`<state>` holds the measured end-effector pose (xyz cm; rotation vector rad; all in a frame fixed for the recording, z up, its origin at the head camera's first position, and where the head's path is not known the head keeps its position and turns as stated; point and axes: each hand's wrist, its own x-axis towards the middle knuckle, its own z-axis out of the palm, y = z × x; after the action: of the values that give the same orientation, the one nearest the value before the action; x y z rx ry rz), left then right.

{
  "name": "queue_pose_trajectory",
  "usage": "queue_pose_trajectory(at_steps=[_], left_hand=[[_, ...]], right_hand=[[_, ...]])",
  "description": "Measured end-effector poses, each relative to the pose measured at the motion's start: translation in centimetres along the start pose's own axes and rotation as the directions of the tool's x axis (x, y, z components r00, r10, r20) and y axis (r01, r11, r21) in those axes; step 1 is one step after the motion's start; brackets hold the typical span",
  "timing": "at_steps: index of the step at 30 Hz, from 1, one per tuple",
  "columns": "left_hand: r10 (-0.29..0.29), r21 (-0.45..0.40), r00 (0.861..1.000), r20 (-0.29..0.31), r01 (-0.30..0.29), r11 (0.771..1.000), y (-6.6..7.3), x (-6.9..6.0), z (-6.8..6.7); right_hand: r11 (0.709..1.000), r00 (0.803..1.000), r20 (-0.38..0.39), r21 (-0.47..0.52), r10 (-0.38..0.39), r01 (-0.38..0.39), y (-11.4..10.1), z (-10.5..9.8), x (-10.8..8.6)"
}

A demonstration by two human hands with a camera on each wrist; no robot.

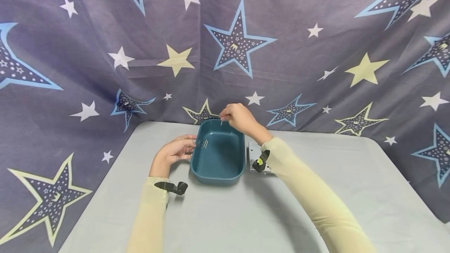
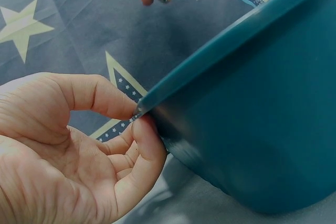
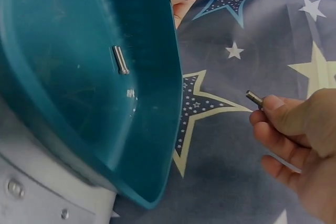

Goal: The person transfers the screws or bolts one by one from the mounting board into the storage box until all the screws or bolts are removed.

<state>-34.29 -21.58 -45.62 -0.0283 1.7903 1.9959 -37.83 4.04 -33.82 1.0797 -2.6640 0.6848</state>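
A teal bin [image 1: 218, 180] stands on the table with small metal pins [image 3: 120, 60] lying on its floor, near one side. At the bin's left rim, my left hand [image 1: 175, 149] pinches the edge between thumb and finger, with a tiny shiny spot at the fingertips [image 2: 137, 115]. Above the bin's far edge is my right hand [image 1: 242, 119], its thumb and fingers pinching a short metal pin [image 3: 253, 97]. In the right wrist view that pin is apart from the bin, one end sticking out past the fingertips.
Right of the bin lies a silvery metal plate [image 1: 254, 152] with holes or screws, partly hidden under my right forearm. A grey table [image 1: 211, 221] carries everything. Behind it hangs a dark cloth [image 1: 295, 73] with a star pattern, close to the bin's far side.
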Motion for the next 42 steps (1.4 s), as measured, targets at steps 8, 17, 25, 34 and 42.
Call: queue_pose_trajectory(at_steps=[8,17,25,34,42], left_hand=[[-0.005,0.004,1.000,-0.006,0.005,1.000,0.1,0.0,0.2],[-0.009,0.000,1.000,-0.008,0.009,1.000,0.1,0.1,0.2],[0.000,0.004,1.000,-0.010,0.000,1.000,0.1,0.2,0.1],[-0.001,0.004,1.000,-0.005,0.001,1.000,0.0,0.1,0.1],[-0.006,-0.001,1.000,-0.014,0.006,1.000,0.1,0.0,0.3]], right_hand=[[0.998,0.993,0.101,0.024,0.060,-0.062,-0.1,1.3,1.2],[0.997,0.986,0.152,0.016,0.074,-0.078,0.1,3.6,2.2],[0.994,0.973,0.206,0.012,0.106,-0.110,-0.2,5.0,2.6],[0.985,0.956,0.244,0.021,0.161,-0.171,0.3,6.7,2.9],[0.972,0.941,0.255,0.012,0.222,-0.233,0.1,7.8,3.0]])
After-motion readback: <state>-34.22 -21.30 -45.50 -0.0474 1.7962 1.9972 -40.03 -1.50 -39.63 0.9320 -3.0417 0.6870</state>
